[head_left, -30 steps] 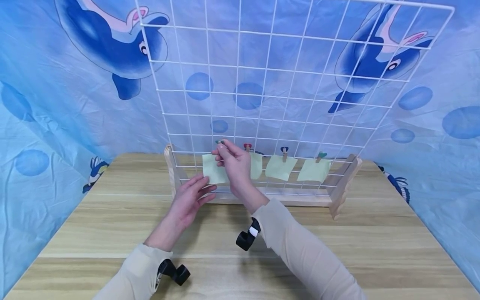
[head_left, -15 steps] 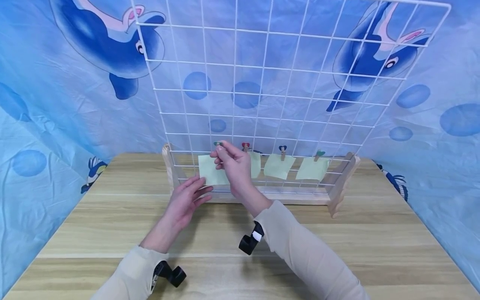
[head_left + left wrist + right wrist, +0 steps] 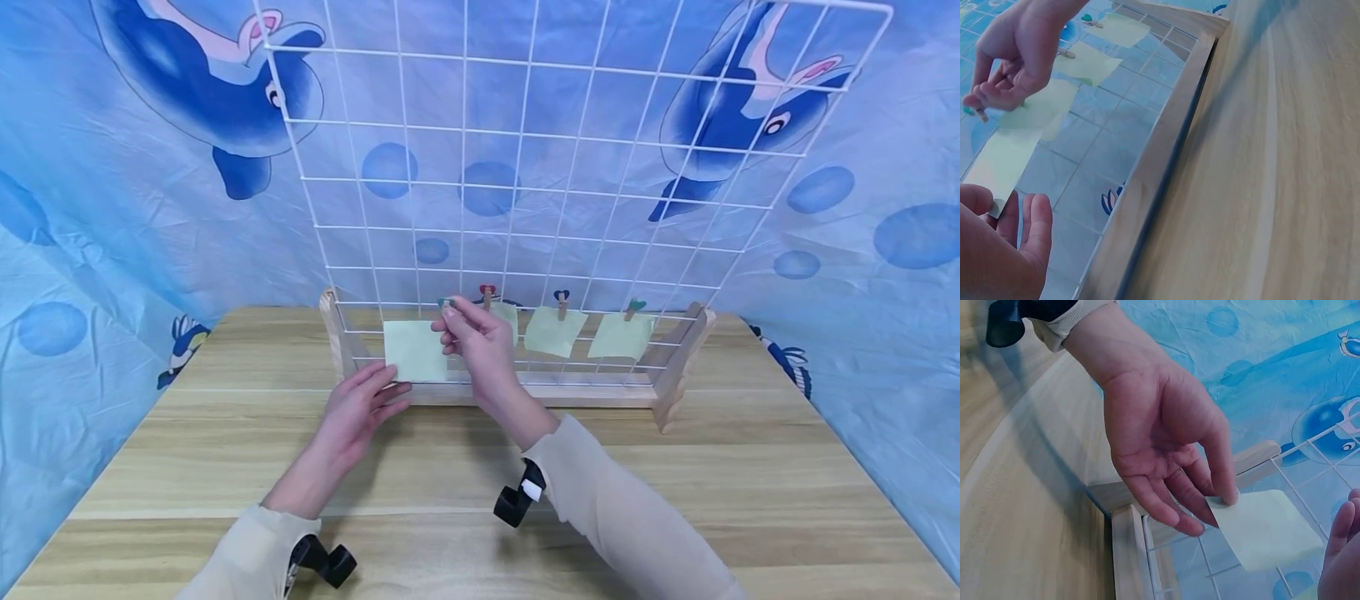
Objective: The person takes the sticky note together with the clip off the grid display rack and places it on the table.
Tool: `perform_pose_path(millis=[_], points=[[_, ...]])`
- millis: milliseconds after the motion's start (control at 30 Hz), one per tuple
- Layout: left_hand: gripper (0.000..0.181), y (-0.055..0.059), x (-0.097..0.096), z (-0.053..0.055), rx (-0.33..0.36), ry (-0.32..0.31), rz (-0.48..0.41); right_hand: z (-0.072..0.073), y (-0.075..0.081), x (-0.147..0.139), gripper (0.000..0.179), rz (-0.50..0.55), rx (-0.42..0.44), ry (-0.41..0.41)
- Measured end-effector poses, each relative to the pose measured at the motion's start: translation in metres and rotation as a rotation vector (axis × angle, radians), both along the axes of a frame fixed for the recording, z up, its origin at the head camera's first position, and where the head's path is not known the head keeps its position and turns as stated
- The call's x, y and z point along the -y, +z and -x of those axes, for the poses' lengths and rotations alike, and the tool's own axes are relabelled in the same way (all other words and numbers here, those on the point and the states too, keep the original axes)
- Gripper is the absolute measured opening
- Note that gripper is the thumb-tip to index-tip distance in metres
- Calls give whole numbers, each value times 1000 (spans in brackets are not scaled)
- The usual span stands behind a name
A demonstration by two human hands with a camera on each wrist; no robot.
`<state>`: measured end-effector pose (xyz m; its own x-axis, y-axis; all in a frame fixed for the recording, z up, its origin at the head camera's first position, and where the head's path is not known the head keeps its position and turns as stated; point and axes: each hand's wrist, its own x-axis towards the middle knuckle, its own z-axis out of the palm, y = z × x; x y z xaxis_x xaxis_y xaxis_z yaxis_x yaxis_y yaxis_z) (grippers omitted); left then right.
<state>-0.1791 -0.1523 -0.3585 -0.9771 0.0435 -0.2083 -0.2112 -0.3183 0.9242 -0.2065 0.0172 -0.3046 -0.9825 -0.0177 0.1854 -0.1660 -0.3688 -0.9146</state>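
Note:
My left hand (image 3: 352, 412) pinches the lower left corner of a pale green paper note (image 3: 411, 350) between thumb and finger, its other fingers spread loosely. The note is held up in front of the white wire grid (image 3: 462, 208). By the note's upper right corner, my right hand (image 3: 483, 346) pinches a small wooden clothespin (image 3: 982, 115) topped with a green heart. In the left wrist view this clothespin stands apart from the note's edge. The right wrist view has the left thumb on the note's corner; only part of the right hand shows there.
Three more green notes hang on the grid: one under a red-heart clothespin (image 3: 487, 295), partly hidden by my right hand, one under a dark blue-heart clothespin (image 3: 562, 305), one under a green-heart clothespin (image 3: 632, 309). A wooden stand (image 3: 682, 367) carries the grid on the wooden table (image 3: 450, 533).
The note in my left hand has shifted left and slightly down relative to the grid. My right hand and its clothespin have come down and away from the note's top edge.

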Motion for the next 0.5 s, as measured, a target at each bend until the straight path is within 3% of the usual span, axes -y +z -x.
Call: perform_pose_path(millis=[267, 500], points=[[23, 0, 4, -3, 13, -2, -17, -15, -6, -19, 25, -16, 59, 32], [27, -1, 8, -6, 15, 4, -13, -29, -10, -35, 21, -57, 60, 44]])
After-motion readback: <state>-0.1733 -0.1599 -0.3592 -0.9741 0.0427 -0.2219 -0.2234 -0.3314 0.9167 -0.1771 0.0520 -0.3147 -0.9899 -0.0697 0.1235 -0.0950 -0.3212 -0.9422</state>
